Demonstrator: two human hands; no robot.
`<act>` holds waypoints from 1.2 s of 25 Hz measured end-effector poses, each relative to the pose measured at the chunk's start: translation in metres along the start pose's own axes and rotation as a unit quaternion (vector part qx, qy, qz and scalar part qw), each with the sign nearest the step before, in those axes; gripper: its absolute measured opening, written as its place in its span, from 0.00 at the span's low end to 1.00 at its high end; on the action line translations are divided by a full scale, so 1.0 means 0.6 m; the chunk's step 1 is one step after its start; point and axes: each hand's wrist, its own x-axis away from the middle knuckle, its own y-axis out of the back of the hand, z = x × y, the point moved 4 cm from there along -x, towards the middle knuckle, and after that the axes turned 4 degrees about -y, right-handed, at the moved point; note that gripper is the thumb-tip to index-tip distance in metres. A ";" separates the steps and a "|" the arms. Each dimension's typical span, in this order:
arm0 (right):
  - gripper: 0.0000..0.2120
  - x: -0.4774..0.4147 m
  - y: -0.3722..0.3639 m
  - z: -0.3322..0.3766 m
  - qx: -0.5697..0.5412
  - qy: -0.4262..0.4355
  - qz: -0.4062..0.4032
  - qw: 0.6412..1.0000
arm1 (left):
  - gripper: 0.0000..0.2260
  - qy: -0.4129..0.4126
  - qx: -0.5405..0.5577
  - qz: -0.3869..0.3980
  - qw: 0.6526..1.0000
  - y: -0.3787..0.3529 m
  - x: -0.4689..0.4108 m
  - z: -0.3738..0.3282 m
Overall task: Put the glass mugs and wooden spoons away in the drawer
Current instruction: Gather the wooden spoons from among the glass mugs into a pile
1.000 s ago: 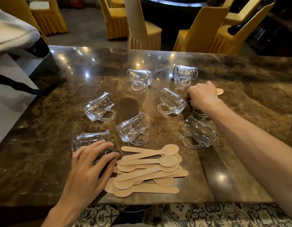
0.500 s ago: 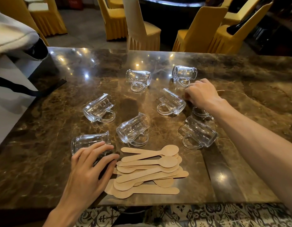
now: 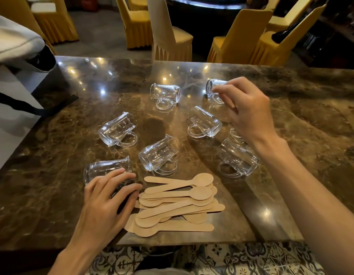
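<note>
- Hands first: our left hand lies with fingers spread flat over the near-left mug, pressing on it rather than gripping it.
- Our right hand hangs above the far-right mug with fingers half curled and the index tip at the glass. We cannot tell whether it pinches the mug, holds something small, or holds nothing.
- All the other mugs lie on their sides across the counter, apart from one another. One is mostly hidden under our right wrist.
- We see the spoons in a loose pile close to the front edge, just beside our left fingers.
- We see no drawer, and we judge that nothing has been put away yet.
- Risk one: a mug on its side can roll on polished stone. A flat push from our left hand, without a proper hold, could send the near-left mug rolling away.
- Risk two: our right forearm crosses over the near-right mug and the hidden one. Lowering the wrist carelessly could knock glass against glass and chip it.
- Risk three: a fingertip hold on smooth glass may slip, so the far-right mug wants a grasp by its handle or body.
- Risk four: sweeping the spoons toward us could slide some off the front edge onto the floor.
</note>
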 end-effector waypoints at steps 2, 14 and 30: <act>0.08 0.012 0.022 0.018 -0.070 -0.029 -0.050 0.996 | 0.12 0.000 0.001 -0.003 1.000 0.001 0.001 0.000; 0.08 0.201 0.028 0.062 -0.437 -0.351 0.058 0.826 | 0.12 0.001 0.005 0.004 1.000 0.004 0.002 -0.001; 0.07 0.285 0.005 0.072 -0.202 -0.302 0.153 0.919 | 0.11 -0.002 0.005 0.002 1.000 -0.001 0.006 0.001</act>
